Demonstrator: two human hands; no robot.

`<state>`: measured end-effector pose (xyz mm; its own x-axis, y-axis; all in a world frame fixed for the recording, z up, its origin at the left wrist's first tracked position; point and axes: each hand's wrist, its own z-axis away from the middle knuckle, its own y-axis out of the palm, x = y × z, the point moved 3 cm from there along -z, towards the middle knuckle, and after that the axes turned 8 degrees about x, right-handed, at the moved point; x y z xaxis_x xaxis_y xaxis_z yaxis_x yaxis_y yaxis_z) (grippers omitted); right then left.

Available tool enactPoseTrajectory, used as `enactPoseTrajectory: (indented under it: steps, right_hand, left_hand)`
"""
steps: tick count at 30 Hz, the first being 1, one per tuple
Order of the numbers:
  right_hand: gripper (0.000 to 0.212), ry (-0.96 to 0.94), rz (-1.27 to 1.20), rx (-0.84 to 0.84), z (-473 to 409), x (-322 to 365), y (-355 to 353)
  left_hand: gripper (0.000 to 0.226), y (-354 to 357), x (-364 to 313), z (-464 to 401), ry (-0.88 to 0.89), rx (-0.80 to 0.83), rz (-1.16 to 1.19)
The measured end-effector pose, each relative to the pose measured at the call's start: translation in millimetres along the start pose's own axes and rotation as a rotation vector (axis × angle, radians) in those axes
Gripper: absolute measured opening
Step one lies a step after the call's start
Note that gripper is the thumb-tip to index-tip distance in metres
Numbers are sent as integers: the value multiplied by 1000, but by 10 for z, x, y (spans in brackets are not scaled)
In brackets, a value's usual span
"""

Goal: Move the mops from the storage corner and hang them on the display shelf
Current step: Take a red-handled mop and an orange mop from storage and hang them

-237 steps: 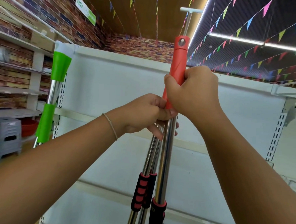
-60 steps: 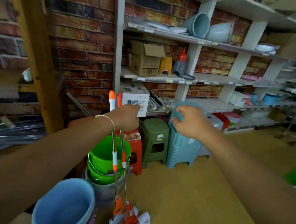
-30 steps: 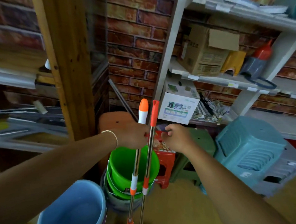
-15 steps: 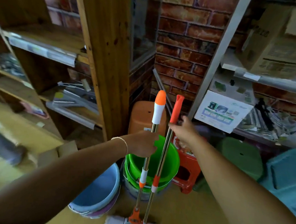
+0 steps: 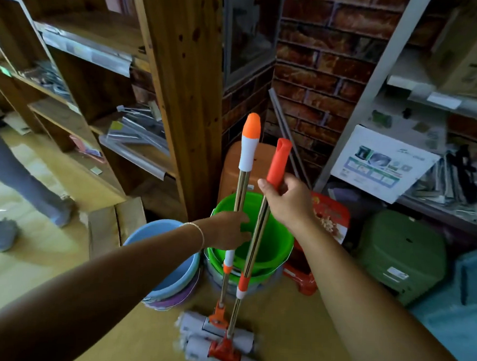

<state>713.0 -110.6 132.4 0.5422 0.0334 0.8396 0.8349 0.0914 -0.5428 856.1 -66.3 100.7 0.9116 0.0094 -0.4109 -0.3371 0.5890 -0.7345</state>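
Two mops stand upright on the floor (image 5: 293, 323) in the storage corner, each held in one hand. The left hand (image 5: 226, 231) is closed around the steel shaft of the white-and-orange-capped mop (image 5: 249, 150), gripping it at mid-height. The right hand (image 5: 285, 197) is wrapped around the red-handled mop (image 5: 279, 162), just below its red grip; the thumb lies across the front of the shaft. The two shafts run close beside each other, the red-handled one tilted slightly to the right at its top. Both flat mop heads (image 5: 219, 343), still in pale wrapping, rest on the floor at the bottom centre, one just in front of the other. Directly behind the shafts sit stacked green buckets (image 5: 278, 247); a blue bucket (image 5: 171, 262) stands to their left, beside a wooden post (image 5: 186, 93). A red stool (image 5: 327, 222) and a green stool (image 5: 400, 254) stand to the right, below a white shelf rack (image 5: 378, 71). A brick wall (image 5: 323, 60) closes the corner.
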Motion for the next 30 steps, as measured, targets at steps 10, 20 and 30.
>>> enactPoseTrajectory:
  steps: [10,20,30]
  right_hand:
    - [22,-71,-79,-74,778,31,152]
    - [4,-98,-148,-138,1435,187,488]
    - [10,-145,-188,-244,1786,284,759]
  left_hand:
    - [28,251,-195,127,277,-21,224]
    - [25,472,128,488,479,48,63]
    - [8,700,371,703,579,2,151]
